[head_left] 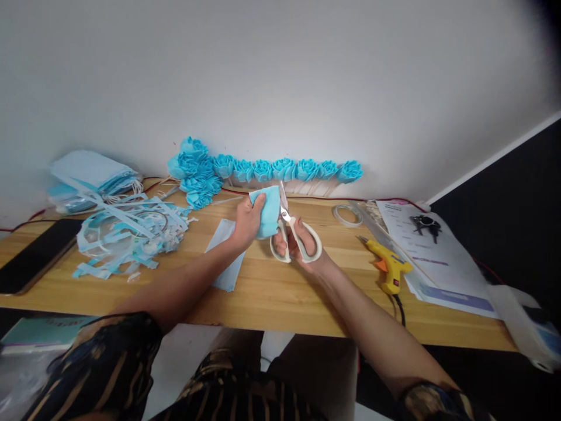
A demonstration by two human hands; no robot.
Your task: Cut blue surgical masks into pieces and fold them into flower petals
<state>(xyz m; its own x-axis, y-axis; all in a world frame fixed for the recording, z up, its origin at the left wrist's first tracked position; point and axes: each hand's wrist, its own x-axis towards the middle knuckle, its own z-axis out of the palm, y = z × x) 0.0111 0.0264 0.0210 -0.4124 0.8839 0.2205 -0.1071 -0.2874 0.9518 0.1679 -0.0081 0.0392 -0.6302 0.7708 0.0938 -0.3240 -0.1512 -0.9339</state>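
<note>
"Blue cloth (269, 209): where have you got it?"

"Above the table (280, 307). The left hand (249, 219) pinches it between thumb and fingers; the right hand (302, 241) is curled through the handles of the scissors (286, 216). From this angle I can't tell whether the blades touch the cloth."

"What's your worry?"

"Slipping. With a pinch on one side only, the free edge could fold away from the blades and the cut would wander. If they strayed left, I'd fear for that thumb."

"And further out?"

"A sheet (230, 272) lies under the left arm (188, 278); a dragged wrist could crease it. The glue gun (392, 269) rests near the right arm (368, 324); if hot, it could burn a careless elbow. Offcuts dropped among the scraps (131, 228) would be hard to find, and a long reach could knock the flowers (284, 169)."
</note>
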